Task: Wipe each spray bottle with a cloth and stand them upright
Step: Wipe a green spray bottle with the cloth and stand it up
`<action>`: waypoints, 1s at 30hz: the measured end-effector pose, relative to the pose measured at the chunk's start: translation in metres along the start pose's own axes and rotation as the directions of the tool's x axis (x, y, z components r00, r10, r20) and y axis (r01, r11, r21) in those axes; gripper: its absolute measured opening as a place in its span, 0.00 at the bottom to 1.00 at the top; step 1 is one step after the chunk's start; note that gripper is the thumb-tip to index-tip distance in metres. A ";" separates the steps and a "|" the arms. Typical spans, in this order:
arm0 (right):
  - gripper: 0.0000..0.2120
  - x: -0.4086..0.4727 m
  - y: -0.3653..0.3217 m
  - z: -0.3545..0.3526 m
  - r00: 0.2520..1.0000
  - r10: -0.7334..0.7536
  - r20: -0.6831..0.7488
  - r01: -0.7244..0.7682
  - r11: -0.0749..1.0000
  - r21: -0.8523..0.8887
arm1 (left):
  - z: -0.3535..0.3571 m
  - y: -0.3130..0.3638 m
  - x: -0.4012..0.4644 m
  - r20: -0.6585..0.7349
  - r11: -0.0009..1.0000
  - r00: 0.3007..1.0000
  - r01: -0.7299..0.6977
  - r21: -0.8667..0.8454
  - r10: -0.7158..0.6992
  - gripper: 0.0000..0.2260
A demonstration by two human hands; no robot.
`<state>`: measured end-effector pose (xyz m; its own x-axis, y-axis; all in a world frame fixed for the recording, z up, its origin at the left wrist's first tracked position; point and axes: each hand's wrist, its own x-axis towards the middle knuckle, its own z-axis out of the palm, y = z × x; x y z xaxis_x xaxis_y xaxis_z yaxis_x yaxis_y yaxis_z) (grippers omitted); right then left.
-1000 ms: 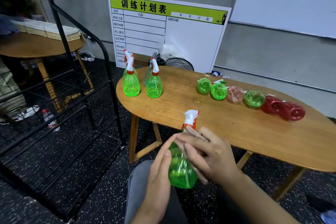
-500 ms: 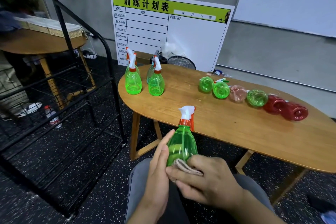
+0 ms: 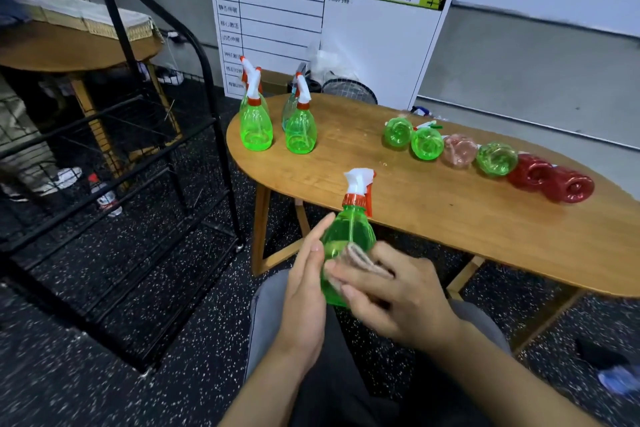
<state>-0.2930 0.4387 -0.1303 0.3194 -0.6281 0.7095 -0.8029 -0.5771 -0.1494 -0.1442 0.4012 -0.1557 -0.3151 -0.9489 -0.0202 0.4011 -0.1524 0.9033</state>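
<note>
Wooden table (image 3: pixel 450 218) ahead of the seated person. On its far left end: a cluster of upright spray bottles (image 3: pixel 258 125), one pair standing behind the other. On its right half: a row of bottles lying on their sides (image 3: pixel 491 158), running left to right toward the near edge. Held bottle (image 3: pixel 348 246) upright before the table's near edge, above the lap, between left hand (image 3: pixel 304 291) and right hand (image 3: pixel 394 298); cloth (image 3: pixel 360 258) between right hand and bottle. Metal rack (image 3: pixel 114 163) left of table. Planning board (image 3: pixel 322 24) against the wall behind table.

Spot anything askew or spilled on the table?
No spill shows. Six bottles lie on their sides in a row: green, green, pink, green, red, red. They look not yet stood up.
</note>
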 end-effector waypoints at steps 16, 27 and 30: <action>0.14 0.024 0.018 -0.004 0.922 0.356 -0.148 -0.333 0.929 0.160 | 0.003 0.005 -0.008 0.076 0.997 0.996 -0.049 0.067 0.044 0.36; 0.14 0.034 0.022 -0.006 0.853 0.493 -0.171 -0.442 0.857 0.266 | 0.002 0.001 -0.004 0.161 0.999 0.987 -0.017 -0.043 0.024 0.24; 0.14 0.030 0.018 0.000 0.868 0.480 -0.125 -0.437 0.859 0.266 | 0.002 0.002 -0.004 0.132 0.999 0.991 -0.007 -0.051 0.014 0.23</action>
<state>-0.2976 0.4098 -0.1122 -0.1712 -0.7574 0.6301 -0.6953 -0.3602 -0.6219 -0.1445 0.4051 -0.1533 -0.4198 -0.9063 0.0490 0.4465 -0.1592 0.8805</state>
